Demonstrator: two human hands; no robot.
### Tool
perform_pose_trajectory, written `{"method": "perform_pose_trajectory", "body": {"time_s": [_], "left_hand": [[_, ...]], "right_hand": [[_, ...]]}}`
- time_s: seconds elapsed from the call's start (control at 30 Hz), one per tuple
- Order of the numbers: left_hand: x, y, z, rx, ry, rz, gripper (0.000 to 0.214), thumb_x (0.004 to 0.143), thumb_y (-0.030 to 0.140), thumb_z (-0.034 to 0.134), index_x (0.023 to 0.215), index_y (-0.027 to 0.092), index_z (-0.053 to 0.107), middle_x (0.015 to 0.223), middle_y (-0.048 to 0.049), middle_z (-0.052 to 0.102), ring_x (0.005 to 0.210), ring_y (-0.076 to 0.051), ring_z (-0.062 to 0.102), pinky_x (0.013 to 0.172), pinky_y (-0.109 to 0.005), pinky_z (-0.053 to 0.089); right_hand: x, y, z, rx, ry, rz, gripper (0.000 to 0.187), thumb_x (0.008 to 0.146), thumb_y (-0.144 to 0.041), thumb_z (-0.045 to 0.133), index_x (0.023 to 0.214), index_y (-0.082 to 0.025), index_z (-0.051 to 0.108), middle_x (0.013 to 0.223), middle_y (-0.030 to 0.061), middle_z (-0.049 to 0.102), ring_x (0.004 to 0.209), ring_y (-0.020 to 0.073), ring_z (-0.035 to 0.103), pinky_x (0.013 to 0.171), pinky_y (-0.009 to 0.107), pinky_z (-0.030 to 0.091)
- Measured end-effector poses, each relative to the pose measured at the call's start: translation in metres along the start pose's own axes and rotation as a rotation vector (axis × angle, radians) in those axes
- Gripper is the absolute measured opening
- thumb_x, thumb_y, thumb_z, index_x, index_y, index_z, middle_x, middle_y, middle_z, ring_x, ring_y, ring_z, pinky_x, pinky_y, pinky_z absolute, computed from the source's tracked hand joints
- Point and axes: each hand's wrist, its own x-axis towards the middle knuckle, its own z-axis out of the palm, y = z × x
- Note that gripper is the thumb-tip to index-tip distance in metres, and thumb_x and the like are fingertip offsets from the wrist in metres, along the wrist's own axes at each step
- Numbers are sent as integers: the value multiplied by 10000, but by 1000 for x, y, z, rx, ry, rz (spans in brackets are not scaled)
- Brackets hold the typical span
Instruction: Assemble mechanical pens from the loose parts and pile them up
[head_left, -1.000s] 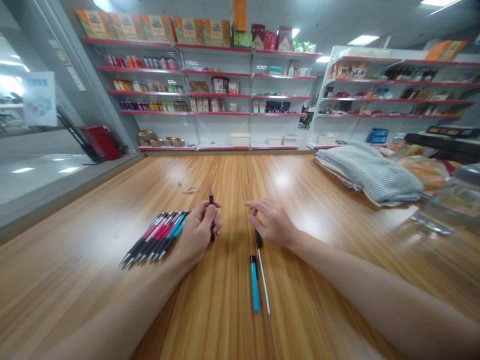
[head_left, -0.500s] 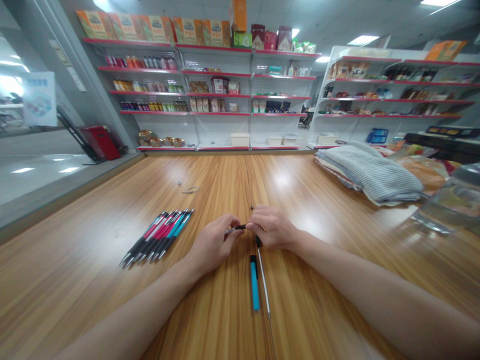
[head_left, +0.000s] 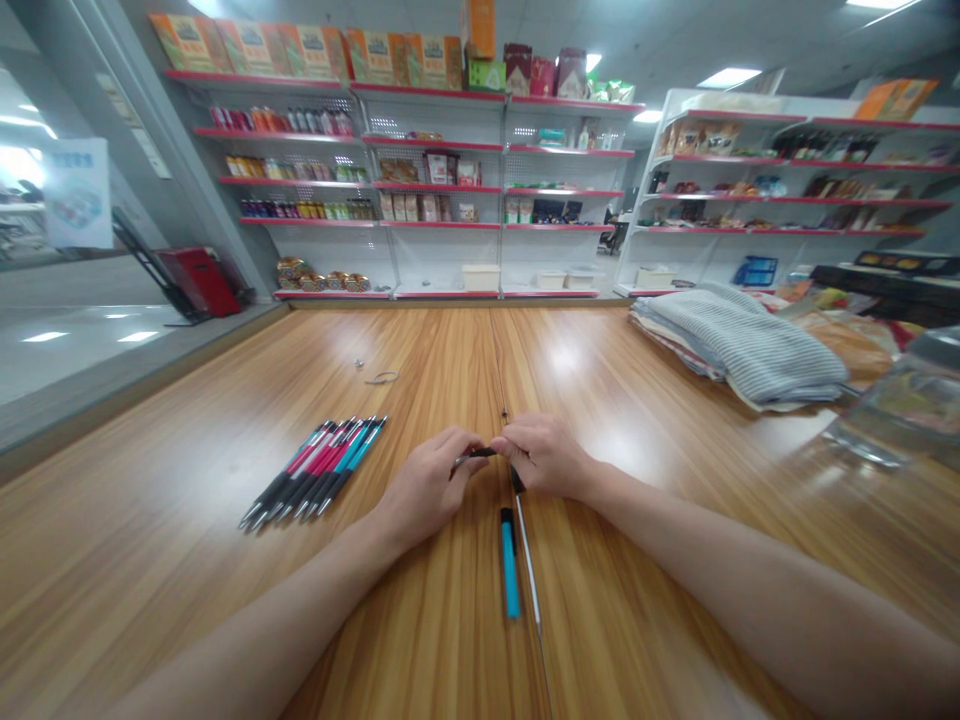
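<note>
A short black pen part (head_left: pixel 480 453) with a pale, shiny end spans the gap between my two hands above the table. My left hand (head_left: pixel 431 480) pinches its pale end between thumb and fingers. The other end is in the closed fingers of my right hand (head_left: pixel 544 455), which hide much of it. Just below lies a blue pen barrel (head_left: pixel 510 570) with a black clip end. Beside it is a thin white pen refill (head_left: pixel 529 565), and a black piece (head_left: pixel 516 478) sits at its top, partly under my right hand. Several assembled pens (head_left: pixel 315 475), red, blue and black, lie side by side at left.
On the wooden table (head_left: pixel 420 640) a thin ring-shaped strip (head_left: pixel 382 378) and a tiny metal bit (head_left: pixel 358 363) lie beyond the pens. Folded striped cloth (head_left: pixel 742 340) and a clear container (head_left: pixel 900 410) are at right. Stocked shelves (head_left: pixel 442 190) stand behind.
</note>
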Motion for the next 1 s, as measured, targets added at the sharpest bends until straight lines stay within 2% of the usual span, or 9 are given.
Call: {"method": "perform_pose_trajectory", "body": {"time_s": [0.17,0.27,0.37,0.43,0.57,0.67,0.73,0.87,1.0], "left_hand": [[-1,0,0,-18,-49,1,207,954,221,404,1062,206,580,909,-35,663,830,-155,618,715,-250,443],[-1,0,0,-4,-48,-43,205,935,272,461,1114,207,539,871,-25,653,782,-157,617,672,-248,443],[-1,1,-1,29,6,-27,160,909,297,518,1025,194,557,891,-33,627,799,-158,601,693,-254,443],[0,1,-1,44,29,8,127,927,263,479,969,187,572,913,-44,621,840,-159,596,728,-258,442],[0,2,-2,100,-3,14,180,954,221,400,993,191,574,894,-39,636,836,-158,605,718,-261,440],[-1,2,-2,133,-8,-1,191,934,304,471,1077,199,542,959,-42,634,875,-170,610,728,-267,446],[0,3,-3,160,6,-2,192,920,331,499,1049,197,545,976,-48,618,867,-171,605,711,-265,444],[1,4,-3,220,-11,7,161,951,246,415,948,191,566,886,-39,622,817,-169,604,684,-270,429],[-1,4,-1,200,-39,-16,193,953,250,412,1090,209,542,958,-41,653,859,-175,622,701,-273,437]], "right_hand": [[0,-2,-1,11,-2,17,399,962,-308,375,611,-160,493,585,15,495,573,113,434,567,264,268],[-1,-1,-2,13,-15,28,401,964,-309,366,612,-161,488,580,13,488,569,112,429,566,260,270],[-2,0,-1,5,-17,44,406,963,-314,366,602,-163,472,578,13,482,567,111,423,567,258,271],[-2,0,-1,5,-12,50,408,963,-318,366,599,-163,466,578,13,478,566,110,421,567,257,272],[-2,1,0,15,-1,57,406,965,-321,362,607,-163,472,582,12,479,570,110,427,569,256,276],[-2,2,1,23,-1,64,400,965,-321,364,618,-162,483,591,16,488,577,111,436,571,254,280],[-2,3,1,20,-1,71,403,965,-324,368,613,-162,478,592,18,489,577,112,436,571,255,282],[-2,4,1,30,-4,69,412,967,-333,366,607,-162,470,593,19,493,577,112,437,575,256,286],[-2,6,2,50,-6,72,402,969,-328,364,631,-158,499,609,23,509,600,116,463,587,253,300]]}}
